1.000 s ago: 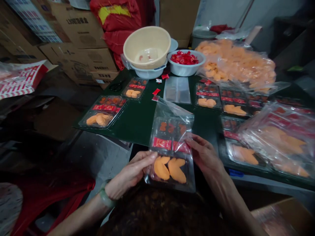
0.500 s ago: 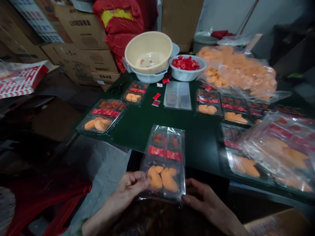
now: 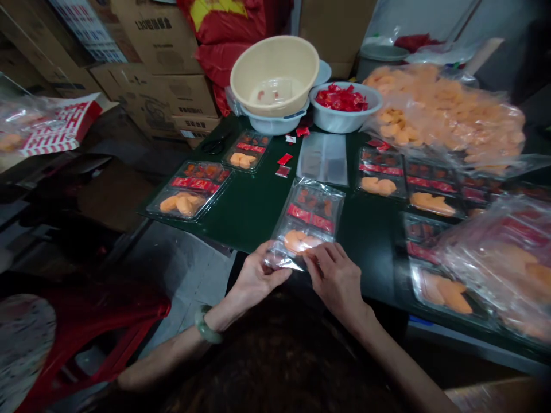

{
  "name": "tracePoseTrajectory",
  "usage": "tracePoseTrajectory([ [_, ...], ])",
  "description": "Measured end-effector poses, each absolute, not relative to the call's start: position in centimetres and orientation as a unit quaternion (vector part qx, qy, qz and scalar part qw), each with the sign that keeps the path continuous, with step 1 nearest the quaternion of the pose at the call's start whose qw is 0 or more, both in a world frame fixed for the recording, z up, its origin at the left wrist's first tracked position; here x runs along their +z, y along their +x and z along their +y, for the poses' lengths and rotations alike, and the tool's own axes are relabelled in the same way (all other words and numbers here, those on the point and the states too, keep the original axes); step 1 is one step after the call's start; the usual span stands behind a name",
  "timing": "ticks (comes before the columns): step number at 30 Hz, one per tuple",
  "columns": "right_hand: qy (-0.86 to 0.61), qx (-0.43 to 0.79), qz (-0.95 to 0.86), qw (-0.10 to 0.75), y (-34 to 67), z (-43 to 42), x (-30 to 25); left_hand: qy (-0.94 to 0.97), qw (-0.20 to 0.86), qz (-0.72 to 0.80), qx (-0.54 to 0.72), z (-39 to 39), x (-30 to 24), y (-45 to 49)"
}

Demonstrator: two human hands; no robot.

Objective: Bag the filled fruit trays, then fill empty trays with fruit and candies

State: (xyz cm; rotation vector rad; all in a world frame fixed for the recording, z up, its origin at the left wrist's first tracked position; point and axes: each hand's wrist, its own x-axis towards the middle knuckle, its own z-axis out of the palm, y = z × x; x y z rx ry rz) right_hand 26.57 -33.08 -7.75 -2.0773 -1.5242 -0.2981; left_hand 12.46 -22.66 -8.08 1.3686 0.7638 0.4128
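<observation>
A compartment tray in a clear plastic bag point(image 3: 312, 215) rests at the near edge of the green table, tilted toward me. Through the film I see orange pieces, red sachets and small dark red bits. My left hand point(image 3: 258, 275) pinches the bag's near left corner, thumb on top. My right hand point(image 3: 338, 278) has its fingers closed on the bag's near edge, over the right part of the orange pieces. Light glints on the loose film between both hands. Beyond the tray lies a stack of flat clear bags point(image 3: 322, 159).
Filled trays stand at left point(image 3: 189, 189) and right point(image 3: 381, 172). Bagged trays point(image 3: 503, 258) pile up at the right edge. Behind are a cream basin point(image 3: 275, 74), a bowl of red sachets point(image 3: 344, 117) and a big bag of orange pieces point(image 3: 451, 115). A red stool point(image 3: 103, 332) stands lower left.
The bagged tray has moved away from me, further onto the table. My right hand has shifted from its right side to the near edge. The camera view has shifted slightly.
</observation>
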Motion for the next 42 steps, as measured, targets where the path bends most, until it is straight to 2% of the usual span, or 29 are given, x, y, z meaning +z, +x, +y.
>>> tracePoseTrajectory([
  [3,-0.77,-0.112,-0.583,0.233,25.7,-32.7,-7.6,0.701,0.564,0.366,0.237,-22.5,-9.1,12.2],
  [8,-0.774,-0.123,-0.603,0.151,24.5,-31.0,-8.1,0.841,0.357,0.346,0.211,-21.2,-9.7,12.9],
  [13,-0.804,-0.119,-0.57,0.117,24.6,-28.9,-8.5,0.908,0.236,0.288,0.193,-21.7,-10.2,12.4],
  [15,-0.803,-0.113,-0.572,0.121,24.9,-28.5,-8.6,0.9,0.268,0.282,0.197,-22.0,-10.0,11.8],
  [19,-0.761,-0.144,-0.608,0.173,25.8,-28.6,-9.3,0.767,0.487,0.361,0.21,-20.9,-7.8,11.4],
  [22,-0.736,-0.175,-0.616,0.221,26.1,-29.0,-9.7,0.655,0.577,0.43,0.23,-18.6,-5.8,13.1],
  [26,-0.705,-0.222,-0.619,0.267,26.4,-29.6,-8.7,0.569,0.705,0.406,0.121,-17.4,-5.3,17.7],
  [28,-0.697,-0.239,-0.62,0.269,26.9,-30.5,-7.7,0.532,0.753,0.373,0.108,-18.1,-5.6,19.5],
  [33,-0.807,-0.242,-0.497,0.209,29.0,-36.2,-5.8,0.527,0.757,0.354,0.154,-20.4,-5.1,20.4],
  [35,-0.831,-0.247,-0.446,0.22,29.6,-39.1,-5.5,0.552,0.749,0.33,0.159,-21.2,-3.9,20.8],
  [40,-0.792,-0.242,-0.404,0.389,29.5,-45.5,-4.0,0.583,0.773,0.211,0.137,-24.9,0.1,27.2],
  [42,-0.787,-0.252,-0.363,0.432,29.3,-47.8,-3.6,0.586,0.791,0.14,0.109,-27.2,0.9,31.3],
])
